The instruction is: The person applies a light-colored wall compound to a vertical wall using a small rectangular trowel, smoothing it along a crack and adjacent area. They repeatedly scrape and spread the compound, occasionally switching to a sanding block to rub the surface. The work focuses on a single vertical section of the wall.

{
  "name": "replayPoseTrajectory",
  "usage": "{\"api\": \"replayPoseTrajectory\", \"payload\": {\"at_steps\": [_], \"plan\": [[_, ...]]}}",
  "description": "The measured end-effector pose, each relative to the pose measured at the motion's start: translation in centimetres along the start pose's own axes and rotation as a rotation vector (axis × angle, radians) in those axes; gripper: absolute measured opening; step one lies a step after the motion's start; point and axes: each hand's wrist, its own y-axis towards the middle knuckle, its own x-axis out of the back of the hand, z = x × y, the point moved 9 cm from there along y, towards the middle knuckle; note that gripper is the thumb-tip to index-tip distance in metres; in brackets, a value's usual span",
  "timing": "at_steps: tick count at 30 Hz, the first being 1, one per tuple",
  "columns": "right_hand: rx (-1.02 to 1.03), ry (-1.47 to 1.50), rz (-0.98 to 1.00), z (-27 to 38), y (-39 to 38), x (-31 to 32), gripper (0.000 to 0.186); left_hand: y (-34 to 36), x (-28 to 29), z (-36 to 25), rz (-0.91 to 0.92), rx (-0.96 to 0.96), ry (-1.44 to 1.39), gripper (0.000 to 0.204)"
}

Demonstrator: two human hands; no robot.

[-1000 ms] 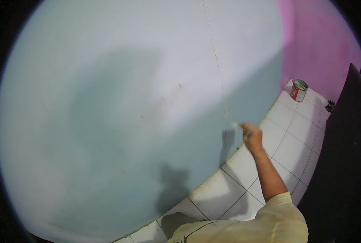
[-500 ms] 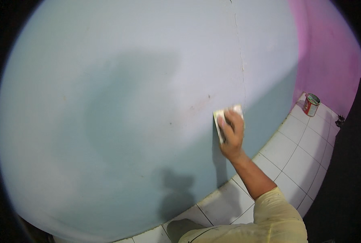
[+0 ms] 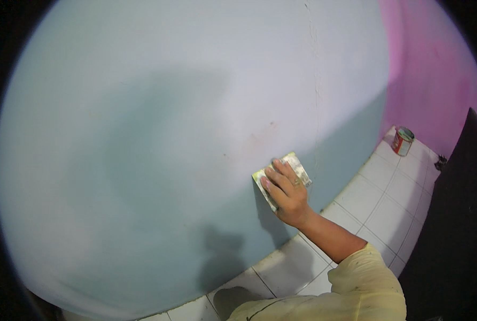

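Blue wall (image 3: 195, 144), thin crack (image 3: 317, 88). My right hand (image 3: 287, 195) holds a flat scraper (image 3: 299, 167), fingers spread; can't tell about my left hand. I'd press evenly, imo.

A pale blue wall (image 3: 179, 134) spans most of the view, a thin crack-like line (image 3: 317, 91) running down its right part; a pink wall (image 3: 436, 69) adjoins it; white square tiles with dark joints pave the floor (image 3: 374, 174); light brightens the blue wall's upper middle; soft grey shadows (image 3: 222, 257) darken its lower part.
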Motion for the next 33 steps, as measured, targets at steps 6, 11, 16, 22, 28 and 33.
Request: {"api": "replayPoseTrajectory", "payload": {"at_steps": [6, 11, 16, 22, 28, 33], "plan": [[0.022, -0.006, -0.005, 4.1, -5.5, -3.4, 0.030, 1.1, 0.1, 0.4, -0.069, 0.059, -0.035, 0.050], [0.049, 0.035, -0.228, 5.4, 7.9, -1.5, 0.038, -0.6, 0.7, -2.0, 0.081, -0.197, -0.067, 0.057], [0.051, 0.032, -0.235, 7.4, 6.4, -2.7, 0.038, -0.8, 0.1, -2.5, 0.100, -0.170, -0.055, 0.057], [0.184, -0.015, -0.212, 8.2, 7.3, -2.6, 0.029, 0.2, -1.6, -2.1, 0.109, -0.154, -0.047, 0.058], [-0.211, -0.087, -0.660, -5.5, 23.0, 7.2, 0.029, 0.9, -2.3, -2.3, 0.104, -0.149, -0.059, 0.059], [0.213, -0.131, -0.027, 8.3, 10.1, -5.5, 0.032, 0.9, -2.4, 0.7, 0.094, -0.076, -0.032, 0.059]]}}
